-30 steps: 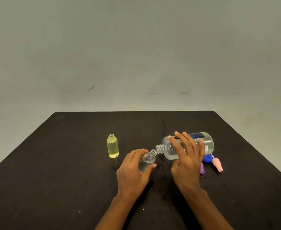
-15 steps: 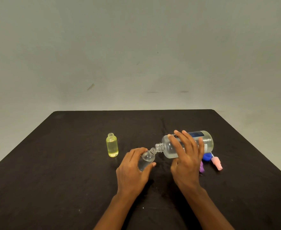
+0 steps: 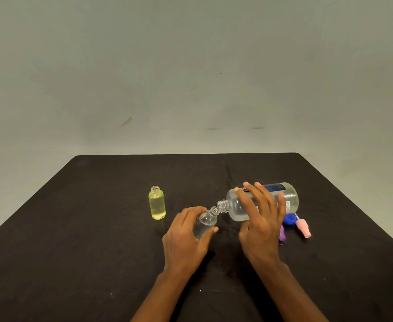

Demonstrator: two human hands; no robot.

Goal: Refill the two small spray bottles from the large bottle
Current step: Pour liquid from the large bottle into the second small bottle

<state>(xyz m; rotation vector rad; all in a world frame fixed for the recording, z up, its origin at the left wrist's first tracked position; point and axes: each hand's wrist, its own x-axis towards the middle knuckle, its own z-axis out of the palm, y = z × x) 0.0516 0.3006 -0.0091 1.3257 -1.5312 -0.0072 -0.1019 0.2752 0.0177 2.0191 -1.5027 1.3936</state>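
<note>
Far left on the dark table (image 3: 74, 228), the yellow-tinted small bottle (image 3: 157, 206) stood upright w/ no cap, well apart from both hands and apparently mostly full. Next, the left hand (image 3: 186, 238) had fingers and thumb curled round the clear small bottle (image 3: 204, 223), tipped so its open neck met the mouth of the large bottle (image 3: 262, 202). The rims were touching or nearly so; whether liquid was passing couldn't be told. The large bottle lay close to horizontal above the table, w/ the right hand (image 3: 260, 224) holding it, fingers spread over the top, thumb underneath. Just right of it lay a blue cap (image 3: 289, 219), a purple spray head (image 3: 282, 235) and a pink spray head (image 3: 303, 227). Main risk, prob.: both necks were narrow, so a small misalignment or too steep a tilt would spill liquid onto the table — and that spread grip on a smooth round bottle could let it roll. Overfilling was also possible, since clear liquid in clear plastic hid the level.
</note>
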